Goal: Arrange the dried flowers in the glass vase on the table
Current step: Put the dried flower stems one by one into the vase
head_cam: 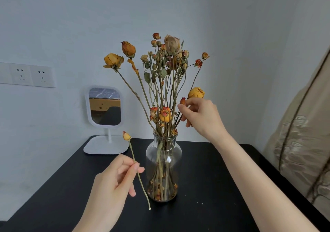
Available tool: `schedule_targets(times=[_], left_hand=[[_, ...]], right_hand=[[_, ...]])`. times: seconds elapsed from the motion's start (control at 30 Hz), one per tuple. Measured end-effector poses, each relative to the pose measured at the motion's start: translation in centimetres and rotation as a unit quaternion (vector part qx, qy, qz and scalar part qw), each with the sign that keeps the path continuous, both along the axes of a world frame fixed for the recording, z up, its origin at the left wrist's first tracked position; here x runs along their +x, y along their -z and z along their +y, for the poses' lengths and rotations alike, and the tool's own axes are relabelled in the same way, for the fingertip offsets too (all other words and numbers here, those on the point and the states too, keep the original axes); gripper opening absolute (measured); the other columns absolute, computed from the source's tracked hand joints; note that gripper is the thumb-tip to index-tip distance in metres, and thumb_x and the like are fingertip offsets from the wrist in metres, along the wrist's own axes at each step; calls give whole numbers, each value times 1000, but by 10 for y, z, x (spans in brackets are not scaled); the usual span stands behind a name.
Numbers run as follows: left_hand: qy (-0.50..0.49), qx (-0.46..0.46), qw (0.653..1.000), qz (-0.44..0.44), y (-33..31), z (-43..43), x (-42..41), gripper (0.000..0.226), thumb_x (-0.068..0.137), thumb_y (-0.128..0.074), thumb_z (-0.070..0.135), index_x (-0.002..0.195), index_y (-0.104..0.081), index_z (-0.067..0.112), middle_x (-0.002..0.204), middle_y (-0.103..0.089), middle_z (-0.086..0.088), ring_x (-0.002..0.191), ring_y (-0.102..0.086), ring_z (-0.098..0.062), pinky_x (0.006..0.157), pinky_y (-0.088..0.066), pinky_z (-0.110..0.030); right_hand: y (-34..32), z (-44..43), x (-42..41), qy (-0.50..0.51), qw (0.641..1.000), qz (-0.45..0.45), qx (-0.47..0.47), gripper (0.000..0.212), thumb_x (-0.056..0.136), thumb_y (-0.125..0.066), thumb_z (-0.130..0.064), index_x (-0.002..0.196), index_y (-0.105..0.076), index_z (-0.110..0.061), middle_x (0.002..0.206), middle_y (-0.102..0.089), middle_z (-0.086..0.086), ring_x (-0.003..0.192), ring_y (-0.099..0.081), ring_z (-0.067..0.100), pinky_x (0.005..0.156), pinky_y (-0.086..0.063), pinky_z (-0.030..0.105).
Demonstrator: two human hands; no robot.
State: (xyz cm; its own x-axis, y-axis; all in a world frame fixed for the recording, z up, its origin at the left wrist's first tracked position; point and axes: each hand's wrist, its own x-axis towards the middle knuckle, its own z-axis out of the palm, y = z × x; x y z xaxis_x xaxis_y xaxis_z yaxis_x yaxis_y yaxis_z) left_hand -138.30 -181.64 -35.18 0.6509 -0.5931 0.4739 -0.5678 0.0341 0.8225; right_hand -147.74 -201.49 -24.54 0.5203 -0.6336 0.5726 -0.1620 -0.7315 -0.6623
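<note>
- Black table [205,187] carries the vase [163,167].
- Left hand [114,180], left of vase, pinches a loose stem [137,171].
- Right hand [200,115], above vase, grips a yellow bloom's [196,93] stem.

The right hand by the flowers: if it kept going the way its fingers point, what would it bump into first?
The right hand points left into the bunch. It would probably meet the thin stems first, just above the glass vase, near the small orange rose. Depth is hard to judge from one view.
</note>
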Motion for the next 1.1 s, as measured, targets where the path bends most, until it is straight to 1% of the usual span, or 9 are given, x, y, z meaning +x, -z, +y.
schedule_targets(times=[0.17, 0.27, 0.43, 0.6, 0.73, 0.87, 1.0, 1.07, 1.1], left_hand=[[17, -21, 1000, 0, -14, -2, 2, 11, 85, -60, 25, 77, -67, 23, 55, -62, 1, 38, -47, -3, 43, -36, -8], [15, -52, 998, 22, -30, -7, 8, 10, 83, -62, 29, 76, -69, 27, 50, -57, -1, 39, -45, -4, 41, -35, -10], [-10, -150, 989, 12, -63, -22, 15, 4, 81, -66, 24, 80, -68, 28, 75, -69, 13, 48, -54, -2, 47, -42, -9], [-18, -221, 975, -30, -87, -31, 14, 14, 81, -67, 21, 77, -66, 34, 76, -69, 16, 56, -59, -1, 48, -43, -8], [-45, -208, 973, -85, -91, -37, 14, 11, 82, -66, 22, 83, -67, 33, 82, -69, 16, 64, -62, -4, 54, -50, -13], [-46, -182, 977, -96, -86, -46, 12, 8, 83, -65, 19, 89, -70, 19, 83, -69, 13, 64, -62, -1, 53, -48, -11], [-48, -154, 982, -97, -81, -56, 13, 13, 83, -65, 20, 93, -71, 14, 79, -67, 12, 65, -60, 3, 54, -50, -14], [-53, -143, 983, -105, -80, -59, 12, 16, 83, -64, 21, 95, -72, 14, 80, -68, 10, 69, -59, 7, 60, -50, -14], [-58, -139, 982, -113, -80, -60, 12, 16, 83, -64, 21, 95, -72, 14, 80, -67, 10, 71, -59, 10, 62, -49, -10]], right_hand=[[2, 1, -2, 2, 1000, -7, 1, 12, 92, -54, -29, 86, -59, -20, 61, -63, -4, 42, -55, -1, 43, -43, 7], [6, 0, -3, 1, 1000, -3, 15, 14, 93, -53, -31, 88, -59, -20, 59, -63, -5, 42, -56, 0, 47, -46, 11], [8, 4, -6, -19, 999, -25, 22, 11, 91, -54, -36, 91, -58, -25, 57, -63, -5, 42, -56, 2, 45, -44, 8], [14, 8, -13, -21, 998, -51, 29, 10, 91, -51, -39, 94, -54, -29, 58, -63, -4, 43, -57, 4, 45, -46, 11], [28, 7, -20, -23, 998, -50, 42, 10, 93, -50, -35, 99, -54, -28, 59, -63, -3, 43, -56, 6, 45, -46, 11], [45, 3, -23, -20, 997, -31, 68, 11, 94, -50, -33, 101, -54, -26, 60, -64, -2, 43, -55, 6, 45, -45, 11], [60, -2, -23, -19, 997, -7, 79, 11, 94, -51, -29, 102, -56, -23, 59, -64, -3, 45, -57, 5, 46, -46, 11], [67, -4, -23, -23, 996, 18, 87, 16, 93, -53, -24, 107, -58, -20, 69, -65, -3, 56, -61, 5, 52, -48, 14], [70, -5, -22, -29, 995, 41, 90, 22, 91, -56, -23, 112, -57, -20, 79, -65, -4, 67, -62, 5, 59, -49, 15]])
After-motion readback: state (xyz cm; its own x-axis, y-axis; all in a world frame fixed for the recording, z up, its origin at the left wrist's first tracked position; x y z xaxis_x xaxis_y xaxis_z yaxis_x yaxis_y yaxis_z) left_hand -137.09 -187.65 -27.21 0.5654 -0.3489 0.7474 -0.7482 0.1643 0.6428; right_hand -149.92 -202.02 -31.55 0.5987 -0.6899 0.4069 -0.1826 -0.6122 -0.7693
